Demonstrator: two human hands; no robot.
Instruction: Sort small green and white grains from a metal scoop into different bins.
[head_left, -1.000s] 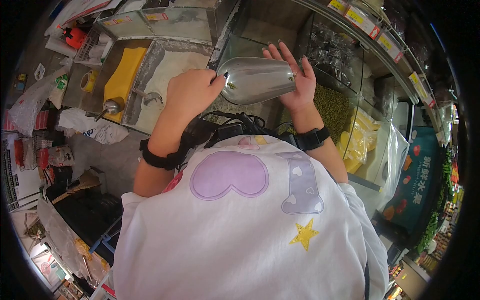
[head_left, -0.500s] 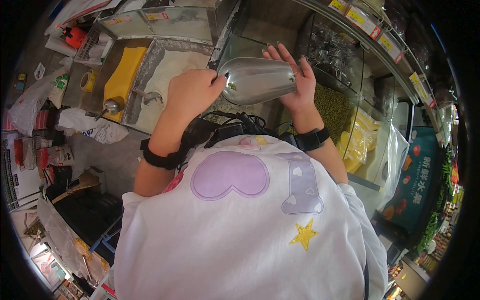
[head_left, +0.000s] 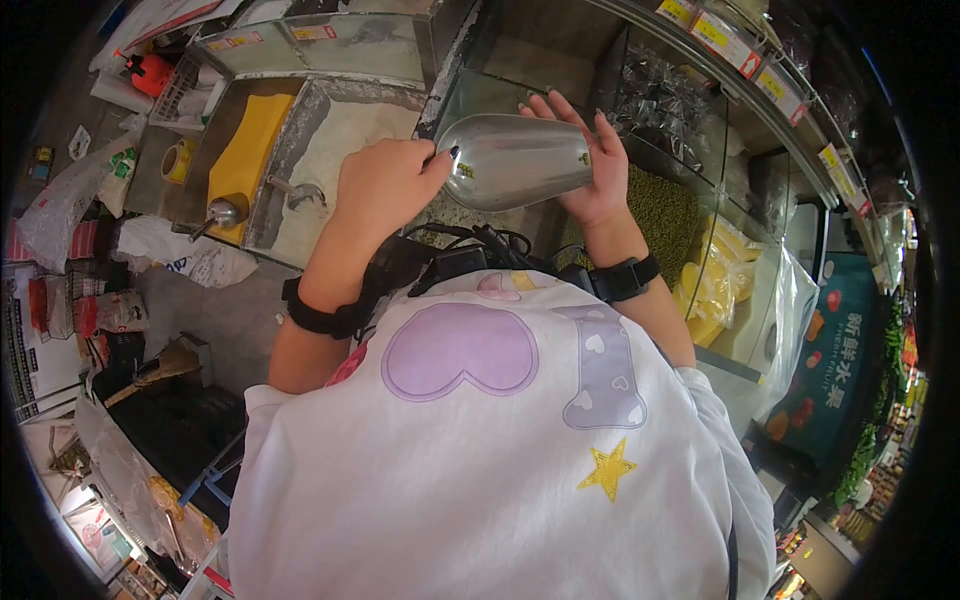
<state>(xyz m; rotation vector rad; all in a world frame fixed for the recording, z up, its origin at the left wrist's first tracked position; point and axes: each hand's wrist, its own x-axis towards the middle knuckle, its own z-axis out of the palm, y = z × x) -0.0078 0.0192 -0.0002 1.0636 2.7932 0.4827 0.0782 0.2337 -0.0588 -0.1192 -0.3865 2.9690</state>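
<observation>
A shiny metal scoop (head_left: 520, 165) lies sideways in front of my chest, with a few green beans showing in it. My left hand (head_left: 385, 190) is closed around its left end, thumb pressed on the metal; the handle is hidden in the fist. At the scoop's right tip, my right hand (head_left: 600, 165) is open, palm toward the metal and fingers stretched out past it. Beyond my right wrist a bin holds many green mung beans (head_left: 660, 215).
White powder (head_left: 350, 130) with a second scoop (head_left: 300, 192) fills a bin at left. Beside it are a yellow heap (head_left: 250, 140) and another metal scoop (head_left: 224, 212). Dark plastic packages (head_left: 655, 100) and yellow bagged goods (head_left: 720, 270) sit at right, behind glass dividers and a price-tag rail (head_left: 735, 45).
My right hand's fingers have shifted slightly to the left and down around the scoop's tip. The scoop and my left hand look nearly unchanged.
</observation>
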